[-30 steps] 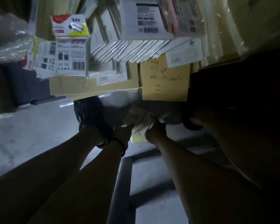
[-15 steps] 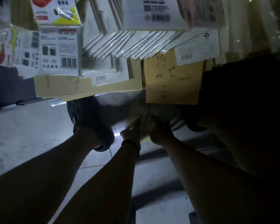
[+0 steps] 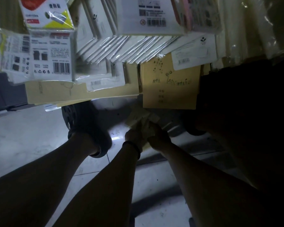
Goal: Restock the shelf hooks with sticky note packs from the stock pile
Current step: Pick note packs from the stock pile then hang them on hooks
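Note:
Low over the floor, both my hands reach down into a small pile of pale yellow sticky note packs [image 3: 142,118]. My left hand [image 3: 134,135], with a dark band on its wrist, grips the packs from the left. My right hand [image 3: 159,135] holds them from the right. The scene is dark, so the fingers are hard to make out. Above hang rows of white wrapped packs [image 3: 121,46] on shelf hooks.
A brown paper pad [image 3: 170,89] and flat cardboard sheets [image 3: 72,94] hang at the shelf's lower edge. My dark shoe [image 3: 85,126] and leg stand left of the hands on the pale tiled floor [image 3: 23,136]. Red-and-yellow boxed goods [image 3: 46,15] hang top left.
The view has tipped, so the shelf goods sit lower in the frame. Both hands have stayed on the packs and shifted slightly up and right.

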Tool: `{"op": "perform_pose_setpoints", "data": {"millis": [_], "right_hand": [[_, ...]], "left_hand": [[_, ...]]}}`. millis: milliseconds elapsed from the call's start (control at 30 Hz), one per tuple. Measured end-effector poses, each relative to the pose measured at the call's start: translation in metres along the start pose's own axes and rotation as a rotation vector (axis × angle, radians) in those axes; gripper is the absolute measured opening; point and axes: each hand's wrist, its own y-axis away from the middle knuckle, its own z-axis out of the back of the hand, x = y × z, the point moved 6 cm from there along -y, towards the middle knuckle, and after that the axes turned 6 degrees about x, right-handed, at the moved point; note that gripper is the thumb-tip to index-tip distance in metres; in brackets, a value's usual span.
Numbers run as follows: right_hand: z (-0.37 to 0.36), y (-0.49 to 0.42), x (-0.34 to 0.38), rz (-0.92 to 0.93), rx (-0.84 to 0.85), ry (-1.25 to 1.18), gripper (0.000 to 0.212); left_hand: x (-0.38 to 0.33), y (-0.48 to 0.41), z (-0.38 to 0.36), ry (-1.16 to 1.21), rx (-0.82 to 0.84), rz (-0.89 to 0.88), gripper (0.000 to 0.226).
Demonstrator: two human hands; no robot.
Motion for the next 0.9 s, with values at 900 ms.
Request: {"op": "perform_pose_setpoints", "data": {"millis": [900], "right_hand": [[0.084, 0.398, 0.125, 0.621, -0.537, -0.620, 0.017]], "left_hand": [[-0.083, 0.432, 0.060, 0.064, 0.368, -0.687, 0.037]]}}
